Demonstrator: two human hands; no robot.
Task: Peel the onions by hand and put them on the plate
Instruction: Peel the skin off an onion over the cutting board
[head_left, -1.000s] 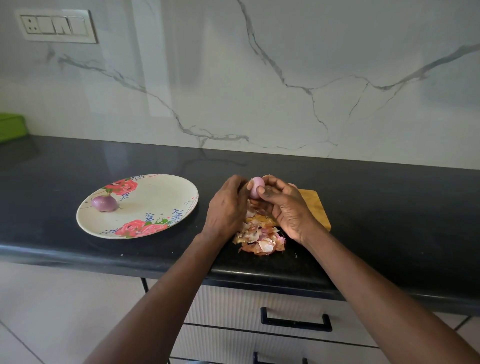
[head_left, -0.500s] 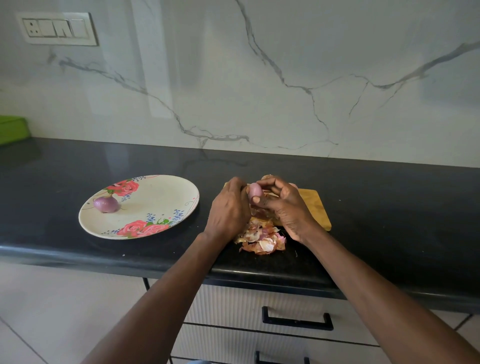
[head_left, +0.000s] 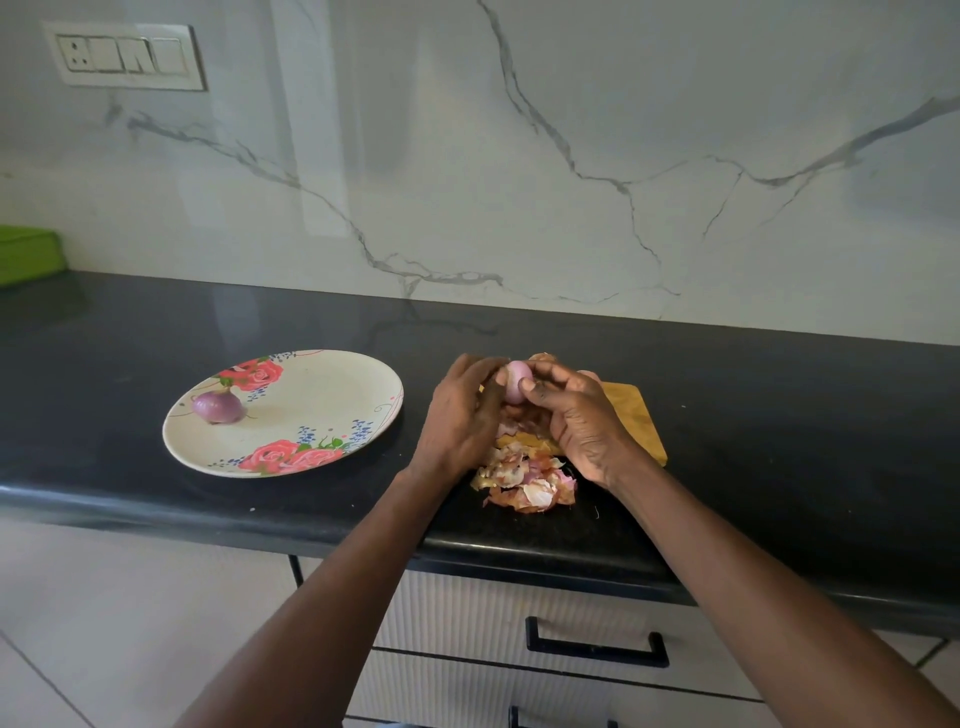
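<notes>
A small pale pink onion (head_left: 515, 382) is held between both hands above a wooden cutting board (head_left: 638, 422). My left hand (head_left: 462, 418) grips it from the left with curled fingers. My right hand (head_left: 582, 420) pinches it from the right with thumb and fingertips. A heap of loose onion skins (head_left: 527, 480) lies on the black counter just under the hands. To the left, a floral plate (head_left: 317, 410) carries one peeled purple onion (head_left: 218, 406) near its left rim.
The black counter (head_left: 779, 415) runs along a marble wall, with its front edge close below the skins. A green object (head_left: 26, 254) sits at the far left. Drawers with black handles (head_left: 595, 644) are below the counter.
The hands stayed over the board and turned the onion slightly between the fingers; the onion sits a little lower in the grip than a second ago.
</notes>
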